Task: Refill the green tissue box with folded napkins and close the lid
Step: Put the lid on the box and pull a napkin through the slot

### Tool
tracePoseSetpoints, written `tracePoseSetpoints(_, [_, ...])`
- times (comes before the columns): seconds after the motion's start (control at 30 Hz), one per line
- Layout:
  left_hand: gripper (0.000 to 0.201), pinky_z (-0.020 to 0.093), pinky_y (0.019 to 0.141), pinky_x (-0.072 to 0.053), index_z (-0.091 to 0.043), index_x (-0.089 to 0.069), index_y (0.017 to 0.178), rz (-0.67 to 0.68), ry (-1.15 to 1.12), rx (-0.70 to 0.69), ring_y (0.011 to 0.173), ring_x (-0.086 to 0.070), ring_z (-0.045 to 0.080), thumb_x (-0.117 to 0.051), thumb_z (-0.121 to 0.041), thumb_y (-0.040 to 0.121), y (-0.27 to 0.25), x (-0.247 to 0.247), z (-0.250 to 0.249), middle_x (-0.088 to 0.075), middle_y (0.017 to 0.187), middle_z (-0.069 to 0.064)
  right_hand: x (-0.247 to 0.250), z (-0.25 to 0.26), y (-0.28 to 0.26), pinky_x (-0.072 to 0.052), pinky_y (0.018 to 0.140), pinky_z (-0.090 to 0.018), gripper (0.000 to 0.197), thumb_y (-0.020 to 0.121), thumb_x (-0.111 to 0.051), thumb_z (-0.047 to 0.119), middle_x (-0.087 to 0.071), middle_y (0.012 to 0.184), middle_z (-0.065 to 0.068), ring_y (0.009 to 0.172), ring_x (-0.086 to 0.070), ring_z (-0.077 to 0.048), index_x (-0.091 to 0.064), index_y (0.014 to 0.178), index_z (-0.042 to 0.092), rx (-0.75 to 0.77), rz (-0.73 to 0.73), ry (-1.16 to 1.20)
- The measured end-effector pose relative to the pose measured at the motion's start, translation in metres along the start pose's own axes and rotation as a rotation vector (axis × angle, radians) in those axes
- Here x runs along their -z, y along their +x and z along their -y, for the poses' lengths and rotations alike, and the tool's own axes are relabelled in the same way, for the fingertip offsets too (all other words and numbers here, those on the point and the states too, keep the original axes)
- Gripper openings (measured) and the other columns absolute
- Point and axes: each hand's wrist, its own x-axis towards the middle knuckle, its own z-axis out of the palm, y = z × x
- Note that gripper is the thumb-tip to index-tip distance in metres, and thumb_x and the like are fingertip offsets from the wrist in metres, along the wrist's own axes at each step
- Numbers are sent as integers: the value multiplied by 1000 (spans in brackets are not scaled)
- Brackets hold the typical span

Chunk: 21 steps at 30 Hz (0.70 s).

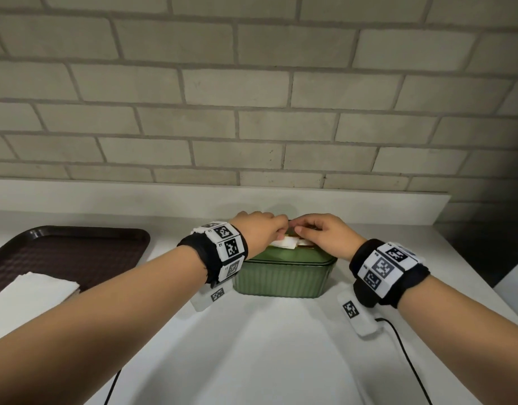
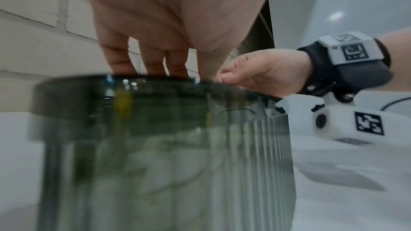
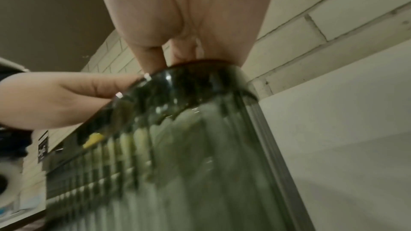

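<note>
head view: I see both hands meeting over the top of the green tissue box, which stands on the white worktop near the brick wall. A white napkin shows at the lid's opening, right under the fingers.
left hand: fingers curled down onto the napkin at the box top; looks like a pinch, but the contact is partly hidden from here.
right hand: fingers bent, tips at the same opening, touching the napkin edge; whether that grip actually closes on it I cannot tell.
left wrist view: adds the ribbed translucent box wall close up and blurred, left fingers reaching past the dark lid rim, right hand resting at the rim's far edge. Napkin not visible here.
right wrist view: same box from the other side, my right fingers over the rim, left hand coming in from the side. Fingertips hidden behind the lid.
only in head view: brown tray to the left, well apart from the box, with a stack of folded napkins on its near corner.
</note>
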Motion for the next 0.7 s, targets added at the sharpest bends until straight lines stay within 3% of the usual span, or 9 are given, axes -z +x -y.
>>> tracePoseSetpoints(0.07, [13, 31, 80, -30, -18, -43, 107, -58, 29, -17, 101, -50, 25, -33, -23, 100, -3, -4, 0, -55, 98, -2, 5, 8, 7, -41, 93, -26, 22, 96, -51, 20, -63, 103, 2, 96, -56, -10, -68, 110, 20, -27, 122, -80])
tracePoseSetpoints(0.1, [13, 30, 79, -27, -18, -42, 109, -89, 44, -15, 102, -50, 24, -33, -21, 100, -4, -6, -1, -50, 94, -5, 6, 12, 11, -40, 89, -29, 21, 97, -49, 20, -59, 95, 1, 89, -53, -11, -69, 101, 24, -23, 200, -126])
tracePoseSetpoints(0.17, [18, 30, 79, -26, -15, -41, 116, -140, 52, 18, 104, -49, 24, -33, -21, 101, -7, -9, -3, -47, 96, -2, 8, 21, 20, -36, 83, -31, 23, 98, -45, 15, -53, 85, -1, 81, -48, -14, -65, 90, 24, -30, 362, -200])
tracePoseSetpoints(0.23, [23, 32, 87, -30, -12, -42, 118, -162, 11, 37, 108, -49, 26, -32, -26, 102, -7, -12, -4, -55, 107, 6, 9, 29, 27, -37, 86, -30, 22, 98, -43, 11, -56, 96, -3, 89, -48, -15, -62, 108, 14, -73, 464, -267])
tracePoseSetpoints(0.33, [24, 36, 97, -29, -13, -45, 113, -159, -143, 106, 111, -48, 24, -37, -32, 99, -3, -17, -1, -60, 109, 6, 16, 39, 34, -33, 93, -24, 26, 96, -45, 9, -57, 108, 2, 100, -49, -11, -61, 117, 11, -108, 515, -295])
tracePoseSetpoints(0.43, [25, 34, 98, -29, -17, -46, 110, -157, -335, 154, 108, -49, 21, -51, -34, 93, 1, -19, 4, -60, 107, 0, 21, 45, 38, -31, 93, -19, 28, 95, -48, 9, -59, 109, 5, 100, -49, -7, -62, 119, 12, -125, 538, -332])
tracePoseSetpoints(0.5, [28, 32, 96, -35, -18, -46, 110, -159, -464, 158, 99, -52, 16, -59, -31, 89, 1, -18, 7, -57, 98, -6, 19, 47, 40, -33, 90, -19, 23, 93, -52, 9, -61, 99, 8, 93, -51, -6, -65, 111, 16, -134, 570, -345])
tracePoseSetpoints(0.63, [26, 28, 89, -45, -22, -42, 97, -184, -611, 91, 90, -59, 17, -65, -23, 86, -1, -21, 12, -56, 85, -11, 13, 53, 41, -32, 68, -15, 23, 90, -56, 11, -51, 74, 14, 70, -45, 0, -56, 76, 29, -144, 584, -387])
tracePoseSetpoints(0.7, [26, 26, 88, -45, -24, -40, 94, -218, -614, 54, 93, -62, 18, -65, -23, 85, -3, -23, 14, -56, 81, -13, 14, 55, 39, -31, 65, -14, 19, 89, -59, 13, -49, 74, 14, 68, -44, 2, -54, 76, 26, -130, 572, -377])
